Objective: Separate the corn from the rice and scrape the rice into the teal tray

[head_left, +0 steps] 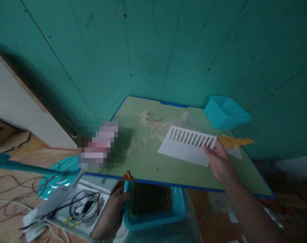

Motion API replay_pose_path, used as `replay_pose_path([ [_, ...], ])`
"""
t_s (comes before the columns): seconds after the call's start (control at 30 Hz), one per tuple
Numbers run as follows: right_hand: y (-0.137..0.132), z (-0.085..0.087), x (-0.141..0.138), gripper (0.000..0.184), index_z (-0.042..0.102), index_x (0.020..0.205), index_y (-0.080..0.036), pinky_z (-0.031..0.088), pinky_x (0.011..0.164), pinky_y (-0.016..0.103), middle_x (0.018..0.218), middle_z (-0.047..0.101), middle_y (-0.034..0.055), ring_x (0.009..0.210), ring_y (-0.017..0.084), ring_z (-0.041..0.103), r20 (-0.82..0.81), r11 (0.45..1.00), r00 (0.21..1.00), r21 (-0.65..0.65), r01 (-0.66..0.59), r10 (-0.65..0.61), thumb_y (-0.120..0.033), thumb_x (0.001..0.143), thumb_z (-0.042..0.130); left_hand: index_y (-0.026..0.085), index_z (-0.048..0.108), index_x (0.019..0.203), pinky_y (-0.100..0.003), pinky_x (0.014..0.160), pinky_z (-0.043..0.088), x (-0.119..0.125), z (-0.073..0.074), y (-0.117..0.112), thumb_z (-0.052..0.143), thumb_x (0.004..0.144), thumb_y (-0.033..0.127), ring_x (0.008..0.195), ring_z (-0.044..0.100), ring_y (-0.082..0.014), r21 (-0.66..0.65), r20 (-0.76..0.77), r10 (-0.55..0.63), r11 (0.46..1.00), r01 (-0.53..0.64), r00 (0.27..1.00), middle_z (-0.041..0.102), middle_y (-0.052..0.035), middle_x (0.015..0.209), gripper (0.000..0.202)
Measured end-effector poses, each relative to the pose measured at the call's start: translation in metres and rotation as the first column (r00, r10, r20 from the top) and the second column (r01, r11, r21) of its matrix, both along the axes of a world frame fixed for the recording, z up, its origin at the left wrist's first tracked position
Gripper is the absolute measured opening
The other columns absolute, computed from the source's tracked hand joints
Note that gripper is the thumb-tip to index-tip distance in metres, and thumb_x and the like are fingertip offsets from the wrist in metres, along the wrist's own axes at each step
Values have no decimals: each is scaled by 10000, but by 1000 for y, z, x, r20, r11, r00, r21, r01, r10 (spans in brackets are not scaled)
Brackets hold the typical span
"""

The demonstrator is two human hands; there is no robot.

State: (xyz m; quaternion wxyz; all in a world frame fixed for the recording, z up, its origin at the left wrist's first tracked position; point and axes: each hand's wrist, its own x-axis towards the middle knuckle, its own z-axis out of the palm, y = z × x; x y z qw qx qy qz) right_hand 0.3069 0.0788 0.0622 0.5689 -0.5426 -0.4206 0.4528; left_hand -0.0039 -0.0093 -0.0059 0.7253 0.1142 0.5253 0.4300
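My right hand is closed on one end of a white slotted plastic scraper, which is tilted over the tabletop. White grains lie spread and heaped beyond and left of the scraper, with some orange bits among them. Below the table's near edge, my left hand grips the left rim of a blue plastic basin. Small dark greenish pellets or beans fill its bottom; their kind is unclear.
The pale green table has blue edging. An open turquoise bin stands at its back right corner, near an orange cloth or wrapper. A pixelated pink object is at left. A box with cables sits lower left.
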Motion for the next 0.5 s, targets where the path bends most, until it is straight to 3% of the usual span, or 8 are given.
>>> replay_pose_path([
  [0.07,-5,-2,-1,347,607,1029,-309,512,918,454,1036,754,41,1004,285,690,12,1000,1000,-11,14,-14,-448,755,769,165,771,862,-318,540,591,2,2,1,691,495,115,675,768,-289,-12,-23,-5,1000,5,1000,781,-38,653,379],
  [0.2,-12,-14,-12,337,610,1012,-303,525,881,446,979,757,41,948,285,694,8,991,994,-87,-106,107,-477,764,757,164,768,863,-285,445,550,6,5,1,703,476,141,623,756,-279,-28,-62,2,1000,-4,998,775,-33,635,394],
  [0.3,-14,-23,-20,323,624,985,-293,520,873,419,949,750,37,921,269,688,2,976,982,-115,-187,189,-495,767,751,165,757,865,-282,466,558,6,12,0,704,455,143,628,755,-272,-45,-80,22,999,-25,997,772,-21,629,413],
  [0.5,-21,-21,-14,297,670,971,-286,507,874,396,944,754,35,896,249,688,-33,939,955,-178,-294,293,-469,763,774,180,736,941,-242,416,507,3,24,0,671,425,113,627,754,-259,-43,-107,77,996,-82,991,785,-6,663,524],
])
